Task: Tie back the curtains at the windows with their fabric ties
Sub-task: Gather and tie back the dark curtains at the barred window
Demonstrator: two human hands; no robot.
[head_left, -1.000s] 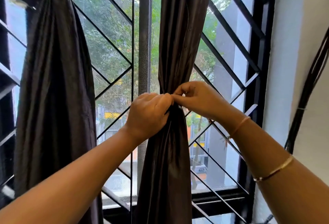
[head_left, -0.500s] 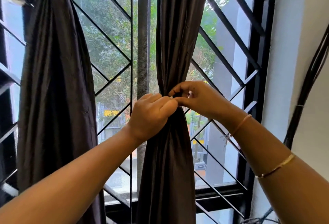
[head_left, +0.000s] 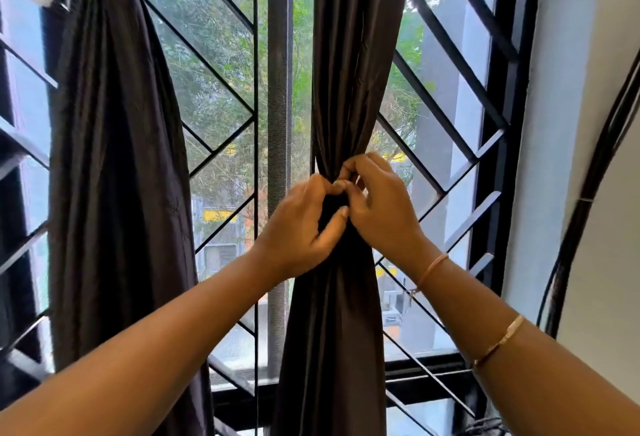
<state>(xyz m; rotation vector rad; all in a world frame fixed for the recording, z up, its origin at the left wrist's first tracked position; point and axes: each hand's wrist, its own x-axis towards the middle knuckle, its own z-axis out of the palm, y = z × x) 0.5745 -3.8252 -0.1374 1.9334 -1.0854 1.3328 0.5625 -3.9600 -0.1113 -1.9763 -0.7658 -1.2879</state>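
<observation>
Two hands meet at the waist of one dark brown satin curtain (head_left: 332, 331); head view, the only one.

- Left hand (head_left: 301, 224) curls round the gathered cloth from the left. The thumb sits under and the fingertips arch over, with dark fabric bunched between them.
- Right hand (head_left: 377, 207) comes in from the right with its fingers bent tight. The tips pinch cloth just above the left thumb.
- Cannot tell whether the pinched bit is the fabric tie or a fold: it is the same colour and mostly hidden by fingers.
- Above the grip the curtain narrows down to the grip; below it the folds flare out again. Judged: one hand keeps the bundle cinched so the other can work the tie, and the knot looks unfinished.
- Left of the grip hangs a second dark curtain (head_left: 114, 193), bunched near the top edge.
- Behind the grip is the black diagonal window grille (head_left: 446, 100). Right of it are the white wall (head_left: 561, 124) and black cables (head_left: 595, 176).
- A thin gold bangle (head_left: 498, 342) sits on the right forearm.

Against half a second ago:
- The left thumb has dropped away from the fingers; it was pressed alongside them before.
- The right fingers have curled higher.
- The curtain's waist sits at much the same height.
</observation>
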